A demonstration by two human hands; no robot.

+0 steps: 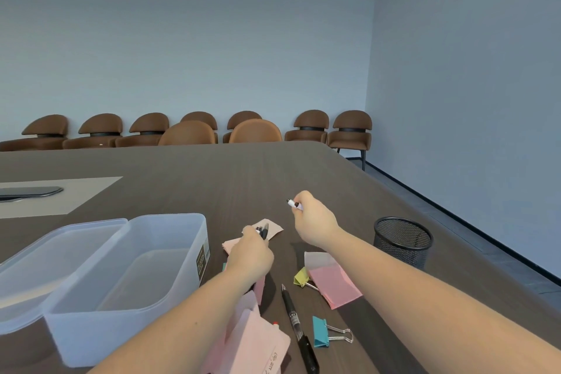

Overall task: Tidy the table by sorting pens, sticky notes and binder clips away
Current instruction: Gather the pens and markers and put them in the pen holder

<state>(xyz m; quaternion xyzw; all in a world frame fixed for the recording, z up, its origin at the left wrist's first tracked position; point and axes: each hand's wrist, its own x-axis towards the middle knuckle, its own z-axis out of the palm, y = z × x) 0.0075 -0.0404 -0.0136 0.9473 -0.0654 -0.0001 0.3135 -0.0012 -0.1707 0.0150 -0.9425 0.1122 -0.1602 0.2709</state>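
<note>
A person's left hand (250,255) grips a black pen (264,231) above pink sticky notes (334,284) on the dark table (212,173); the right hand (314,217) pinches a white pen (294,204) in the air. Another black pen (296,320), yellow (300,277) and teal binder clips (321,332) lie between a clear plastic box (127,276) and a mesh pen cup (403,241)

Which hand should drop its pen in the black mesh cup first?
Probably the right hand: it holds a pen and is nearer the mesh cup. The left hand is farther away.
</note>
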